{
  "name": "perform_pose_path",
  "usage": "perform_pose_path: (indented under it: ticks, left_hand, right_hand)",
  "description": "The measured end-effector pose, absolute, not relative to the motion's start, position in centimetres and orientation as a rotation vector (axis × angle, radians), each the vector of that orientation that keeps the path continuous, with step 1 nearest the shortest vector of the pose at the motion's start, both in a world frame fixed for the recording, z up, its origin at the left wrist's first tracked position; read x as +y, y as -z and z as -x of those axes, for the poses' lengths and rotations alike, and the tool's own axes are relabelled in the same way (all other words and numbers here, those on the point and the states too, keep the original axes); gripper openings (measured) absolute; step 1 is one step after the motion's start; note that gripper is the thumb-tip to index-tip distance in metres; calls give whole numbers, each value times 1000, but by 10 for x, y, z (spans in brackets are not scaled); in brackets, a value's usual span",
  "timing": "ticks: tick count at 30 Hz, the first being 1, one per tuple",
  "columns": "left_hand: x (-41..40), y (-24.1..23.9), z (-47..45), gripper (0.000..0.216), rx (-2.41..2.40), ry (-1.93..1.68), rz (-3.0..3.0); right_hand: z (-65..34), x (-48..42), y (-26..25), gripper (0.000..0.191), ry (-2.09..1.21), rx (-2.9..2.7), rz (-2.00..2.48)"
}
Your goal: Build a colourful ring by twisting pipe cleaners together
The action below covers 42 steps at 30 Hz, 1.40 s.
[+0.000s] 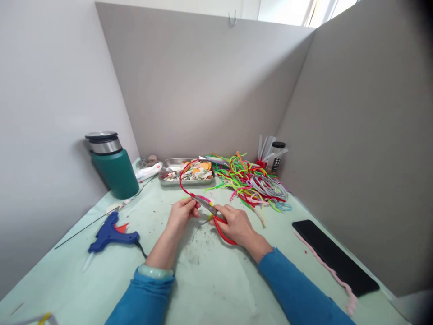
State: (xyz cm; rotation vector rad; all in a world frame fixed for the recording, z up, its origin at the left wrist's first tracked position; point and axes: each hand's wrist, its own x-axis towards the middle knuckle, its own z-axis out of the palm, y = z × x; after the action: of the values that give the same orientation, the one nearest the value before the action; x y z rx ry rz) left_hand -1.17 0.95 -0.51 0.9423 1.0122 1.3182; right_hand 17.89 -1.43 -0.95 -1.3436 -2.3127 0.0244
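A red pipe cleaner (184,174) is pinched by the left hand (181,214); red scissors (216,216), blades toward 10 o'clock, are gripped by the right hand (237,225).

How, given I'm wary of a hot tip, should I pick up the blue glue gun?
I'd grip the glue gun by its handle, the arm where the black cord leaves, coming from the right. It lies flat on the table with the pale nozzle pointing to the lower left. The left hand, pinching the red pipe cleaner, is nearer than the right hand with the scissors.
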Motion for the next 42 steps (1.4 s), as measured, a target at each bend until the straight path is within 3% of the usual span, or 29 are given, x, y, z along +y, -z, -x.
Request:
perform_pose_path:
  ticks: [5, 18, 29, 42]
  left_hand:
    - [8, -1, 12, 34, 1038, -1380, -941]
    - [7, -9, 16, 15, 1055, -1463, -692]
    - [5, -9, 11, 23, 1122, -1520, -745]
    - [8, -4, 11, 22, 1217, -1548, -810]
  right_hand:
    - [-181, -14, 9, 42, -33, -2320, 1334]
    - [-182, -15, 10, 47, -76, -2317, 1242]
    - [-179, -16, 5, 42, -232, -2273, 1237]
    - [-178, -17, 5, 48, -13, -2311, 1349]
